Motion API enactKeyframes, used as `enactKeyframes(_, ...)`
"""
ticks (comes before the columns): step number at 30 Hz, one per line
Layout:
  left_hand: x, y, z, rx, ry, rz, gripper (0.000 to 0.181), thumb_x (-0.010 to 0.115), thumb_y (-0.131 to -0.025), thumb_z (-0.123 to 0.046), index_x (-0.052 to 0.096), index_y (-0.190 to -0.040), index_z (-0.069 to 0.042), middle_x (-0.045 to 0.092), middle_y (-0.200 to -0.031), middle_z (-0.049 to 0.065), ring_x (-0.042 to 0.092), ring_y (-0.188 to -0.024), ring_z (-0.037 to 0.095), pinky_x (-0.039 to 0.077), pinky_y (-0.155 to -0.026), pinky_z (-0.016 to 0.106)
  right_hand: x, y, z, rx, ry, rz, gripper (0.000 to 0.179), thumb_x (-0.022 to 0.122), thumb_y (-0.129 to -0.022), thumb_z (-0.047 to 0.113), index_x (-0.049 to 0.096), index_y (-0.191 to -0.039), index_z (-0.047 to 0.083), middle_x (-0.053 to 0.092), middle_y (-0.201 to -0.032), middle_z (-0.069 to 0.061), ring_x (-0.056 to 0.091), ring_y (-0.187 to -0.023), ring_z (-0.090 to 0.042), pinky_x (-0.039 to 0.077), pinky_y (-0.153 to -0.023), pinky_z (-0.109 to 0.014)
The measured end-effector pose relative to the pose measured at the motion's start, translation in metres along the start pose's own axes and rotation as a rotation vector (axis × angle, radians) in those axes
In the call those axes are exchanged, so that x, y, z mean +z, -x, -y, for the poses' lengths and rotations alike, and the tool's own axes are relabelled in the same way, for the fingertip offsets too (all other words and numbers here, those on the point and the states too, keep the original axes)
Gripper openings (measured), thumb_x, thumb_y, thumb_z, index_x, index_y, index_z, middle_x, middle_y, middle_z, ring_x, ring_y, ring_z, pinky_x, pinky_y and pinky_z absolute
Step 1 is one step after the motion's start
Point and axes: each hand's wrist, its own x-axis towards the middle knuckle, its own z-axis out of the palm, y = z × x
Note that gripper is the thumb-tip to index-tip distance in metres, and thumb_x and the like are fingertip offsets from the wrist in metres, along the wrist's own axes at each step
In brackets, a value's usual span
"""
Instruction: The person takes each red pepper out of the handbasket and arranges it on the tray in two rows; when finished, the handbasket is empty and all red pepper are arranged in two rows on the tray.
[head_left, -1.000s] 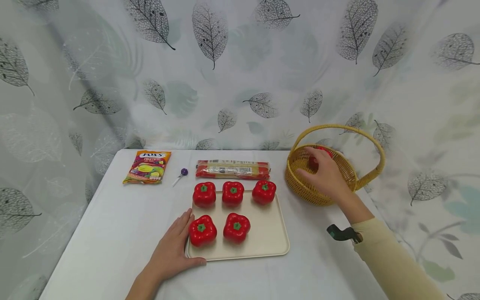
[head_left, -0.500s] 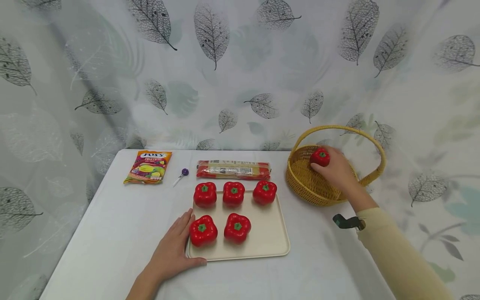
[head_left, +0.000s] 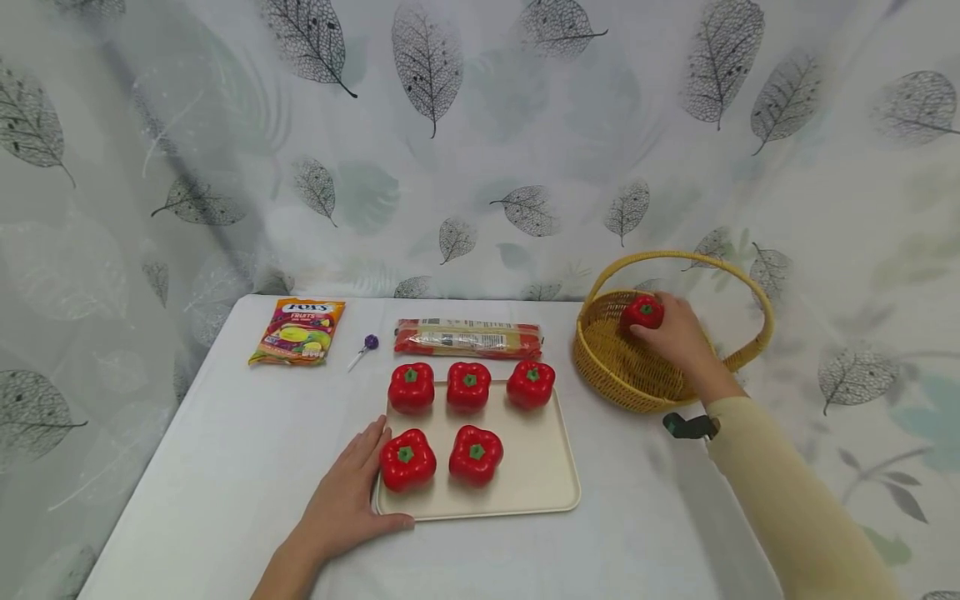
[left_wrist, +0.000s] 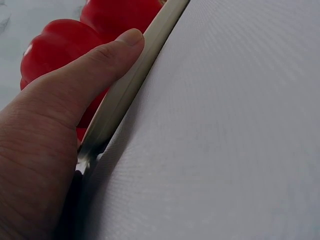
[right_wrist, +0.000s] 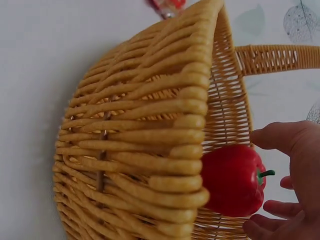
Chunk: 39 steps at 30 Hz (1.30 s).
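In the head view my right hand (head_left: 678, 337) reaches over the near right rim of a wicker basket (head_left: 618, 379). Beside its thumb and fingers, a red bell pepper (head_left: 642, 312) sits inside the basket. The right wrist view shows that bell pepper (right_wrist: 232, 180) stem outward, the thumb held off it and the fingers spread near its stem end. My left hand (head_left: 345, 492) rests at the lower left corner of a cream tray (head_left: 532, 475), fingers along its side and thumb (left_wrist: 112, 55) over the front edge. Several more red bell peppers (head_left: 476, 456) stand on the tray.
Behind the tray lies a long red-and-yellow packet (head_left: 468, 339). Further left are a purple lollipop (head_left: 370, 342) and a Fox's candy bag (head_left: 298, 332). The basket's tall handle (head_left: 678, 255) arches over its opening. A leaf-print curtain (head_left: 465, 150) hangs behind the table.
My right hand has shifted right, from covering the pepper in the basket to beside it, so the pepper now shows fully. My left hand stays at the tray corner.
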Motion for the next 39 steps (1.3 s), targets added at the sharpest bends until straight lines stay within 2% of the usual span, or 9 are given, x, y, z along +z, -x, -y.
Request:
enactKeyframes(13, 0.000, -0.002, 0.001, 0.016, -0.009, -0.002, 0.142, 0.079, -0.064, -0.091, 0.031, -0.173, -0.014, 0.023, -0.180, 0.004, 0.027, -0.162, 0.034, 0.041, -0.119, 0.062, 0.007, -0.017, -0.018, 0.066, 0.001, 0.024, 0.087, 0.073, -0.104, 0.029, 0.024, -0.163, -0.012, 0.033, -0.155, -0.043, 0.037, -0.144, -0.060, 0.037, -0.116, -0.074)
enactKeyframes(23, 0.001, -0.001, 0.004, 0.029, -0.010, -0.010, 0.142, 0.077, -0.065, -0.092, 0.031, -0.172, -0.012, 0.023, -0.179, 0.005, 0.028, -0.161, 0.034, 0.039, -0.121, 0.061, 0.013, -0.018, -0.021, 0.059, 0.000, -0.001, 0.079, 0.071, -0.104, 0.022, 0.028, -0.162, -0.012, 0.037, -0.154, -0.042, 0.039, -0.143, -0.060, 0.038, -0.115, -0.074)
enactKeyframes(39, 0.000, -0.001, 0.000, 0.013, 0.002, 0.002, 0.142, 0.082, -0.064, -0.088, 0.030, -0.173, -0.015, 0.021, -0.180, 0.004, 0.025, -0.162, 0.033, 0.037, -0.122, 0.062, 0.015, -0.016, -0.025, 0.080, -0.036, -0.016, 0.082, 0.071, -0.104, 0.023, 0.025, -0.166, -0.008, 0.036, -0.157, -0.041, 0.037, -0.145, -0.060, 0.037, -0.116, -0.074)
